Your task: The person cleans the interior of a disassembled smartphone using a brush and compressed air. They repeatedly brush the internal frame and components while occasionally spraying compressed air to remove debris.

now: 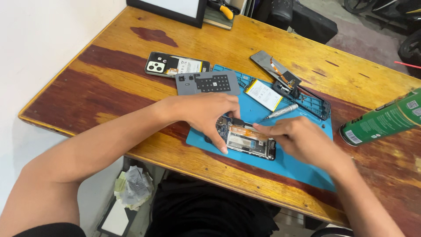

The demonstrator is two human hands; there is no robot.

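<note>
An opened phone (245, 139) with its back off lies on a blue work mat (302, 169), showing its circuit board and orange flex cable. My left hand (206, 116) grips the phone's left end, fingers curled over its top edge and thumb under it. My right hand (298, 139) rests on the phone's right end, its fingertips pinching something small on the board that I cannot make out. A silver screwdriver (280, 112) lies on the mat just behind the hands.
A white phone battery (263, 94), a grey back cover (208, 82), another opened phone (175, 65) and a dark screen panel with flex cable (276, 70) lie behind. A green spray can (381, 120) lies at right. The wooden table's edge (188, 164) is close.
</note>
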